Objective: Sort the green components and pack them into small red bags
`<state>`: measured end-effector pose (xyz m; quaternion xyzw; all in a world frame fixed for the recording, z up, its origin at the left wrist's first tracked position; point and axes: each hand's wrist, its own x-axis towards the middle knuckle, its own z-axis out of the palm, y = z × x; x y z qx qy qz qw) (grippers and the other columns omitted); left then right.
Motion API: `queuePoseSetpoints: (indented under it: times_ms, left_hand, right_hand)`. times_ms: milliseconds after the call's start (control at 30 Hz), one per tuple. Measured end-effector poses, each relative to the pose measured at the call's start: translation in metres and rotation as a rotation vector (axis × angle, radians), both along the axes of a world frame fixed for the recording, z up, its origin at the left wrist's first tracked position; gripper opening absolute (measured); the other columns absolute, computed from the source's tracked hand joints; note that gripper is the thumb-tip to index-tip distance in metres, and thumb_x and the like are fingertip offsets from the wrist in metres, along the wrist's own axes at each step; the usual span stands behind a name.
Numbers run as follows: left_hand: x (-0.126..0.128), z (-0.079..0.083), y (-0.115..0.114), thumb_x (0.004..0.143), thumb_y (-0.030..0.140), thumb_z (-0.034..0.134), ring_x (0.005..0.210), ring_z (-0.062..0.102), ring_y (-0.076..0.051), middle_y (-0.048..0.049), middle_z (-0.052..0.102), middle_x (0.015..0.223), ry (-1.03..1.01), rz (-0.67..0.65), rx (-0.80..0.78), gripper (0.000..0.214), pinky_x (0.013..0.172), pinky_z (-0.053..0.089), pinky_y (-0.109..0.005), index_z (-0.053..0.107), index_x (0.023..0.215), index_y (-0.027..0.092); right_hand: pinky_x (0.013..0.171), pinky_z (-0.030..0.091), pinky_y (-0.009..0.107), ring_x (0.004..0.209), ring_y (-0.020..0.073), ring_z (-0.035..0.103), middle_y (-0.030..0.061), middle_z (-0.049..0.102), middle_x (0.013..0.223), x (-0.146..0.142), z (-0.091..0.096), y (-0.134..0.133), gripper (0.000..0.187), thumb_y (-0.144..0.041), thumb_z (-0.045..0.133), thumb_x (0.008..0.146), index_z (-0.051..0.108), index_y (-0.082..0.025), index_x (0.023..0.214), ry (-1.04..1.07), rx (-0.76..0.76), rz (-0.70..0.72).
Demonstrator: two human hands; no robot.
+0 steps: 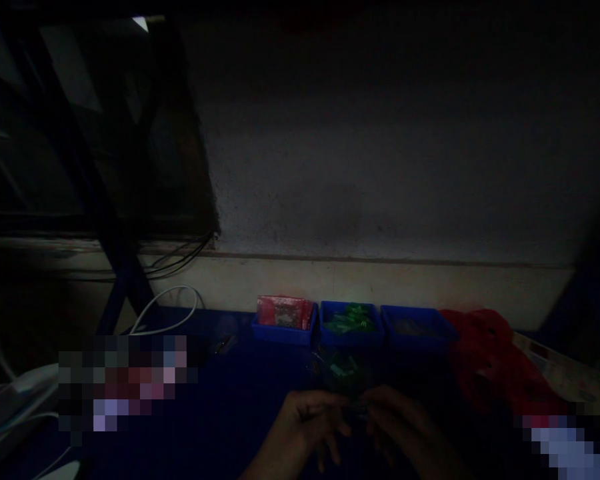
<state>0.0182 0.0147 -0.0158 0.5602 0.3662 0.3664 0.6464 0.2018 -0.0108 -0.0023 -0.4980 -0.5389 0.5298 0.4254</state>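
Observation:
The picture is very dark. My left hand point(307, 427) and my right hand point(403, 423) are close together above the blue table. Thumb and fingers of each are drawn into a pinch, with a small, thin, faintly shiny thing point(357, 409) between the fingertips; its kind is too dim to make out. Just beyond the fingers lies a cluster of green pieces point(345, 370), seemingly in clear wrapping. Small shiny bits point(316, 365) lie left of it.
Along the back stand blue trays: one with red printed packets point(283, 312), one with green pieces point(353, 319), one with dim, clear-looking contents point(413, 327). Red netting-like material point(490, 360) lies at right. A white cable point(195, 297) loops at left. Blurred patches hide both sides.

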Motion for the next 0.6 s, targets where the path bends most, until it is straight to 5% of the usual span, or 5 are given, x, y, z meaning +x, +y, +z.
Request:
queuePoseSetpoints:
  times_ms: [200,600]
  left_hand:
    - [0.000,0.007,-0.002,0.075,0.044,0.056,0.057,0.056,-0.014,-0.0078,0.065,0.068,-0.050,0.027,0.056,0.038,0.046,0.041,-0.021,0.073,0.086,0.011]
    - [0.006,0.011,-0.004,0.068,0.032,0.058,0.051,0.045,-0.010,-0.0012,0.060,0.060,0.153,0.099,0.106,0.025,0.048,0.034,-0.021,0.072,0.076,0.013]
  right_hand:
    - [0.065,0.048,0.029,0.077,0.0206,0.061,0.0045,0.067,0.086,0.002,0.002,-0.007,0.027,-0.041,0.055,0.076,0.068,-0.022,0.090,-0.012,-0.006,-0.062]
    - [0.058,0.046,0.024,0.068,0.0170,0.060,0.0010,0.067,0.076,0.002,-0.004,0.000,0.016,-0.031,0.059,0.075,0.068,-0.022,0.084,-0.181,0.129,0.017]
